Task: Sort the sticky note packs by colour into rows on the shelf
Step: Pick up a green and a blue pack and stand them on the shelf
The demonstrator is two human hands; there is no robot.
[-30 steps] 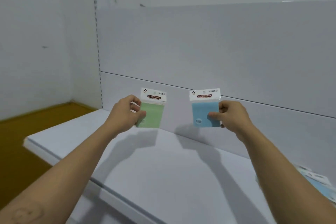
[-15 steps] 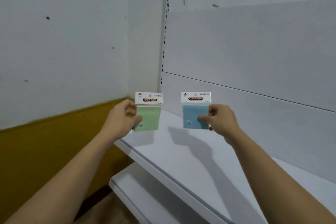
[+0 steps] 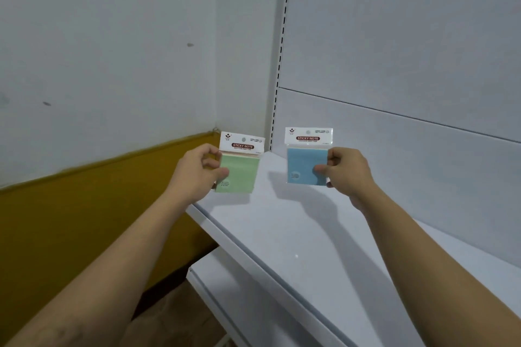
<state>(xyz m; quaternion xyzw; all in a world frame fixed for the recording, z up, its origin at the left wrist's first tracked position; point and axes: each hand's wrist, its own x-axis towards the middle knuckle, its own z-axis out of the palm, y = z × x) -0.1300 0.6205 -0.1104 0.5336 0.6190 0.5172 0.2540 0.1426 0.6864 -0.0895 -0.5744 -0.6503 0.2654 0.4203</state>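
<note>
My left hand [image 3: 197, 170] pinches a green sticky note pack [image 3: 241, 170] by its left edge, holding it upright over the left end of the white shelf [image 3: 296, 234]. My right hand [image 3: 345, 170] pinches a blue sticky note pack [image 3: 304, 163] by its right edge, upright and a little higher, above the shelf's back left corner. Each pack has a white header card reading "STICKY NOTE". Both packs hang in the air, apart from each other and from the shelf.
A slotted shelf upright [image 3: 282, 65] and white back panel [image 3: 394, 65] stand behind. A lower white shelf [image 3: 239, 304] juts out below. To the left are a white wall [image 3: 98, 65] and a mustard-coloured floor strip [image 3: 70, 220].
The view has swung left, bringing the shelf's left end and the side wall into sight; the packs lying at the right edge have left the frame. Both hands keep their packs, held side by side.
</note>
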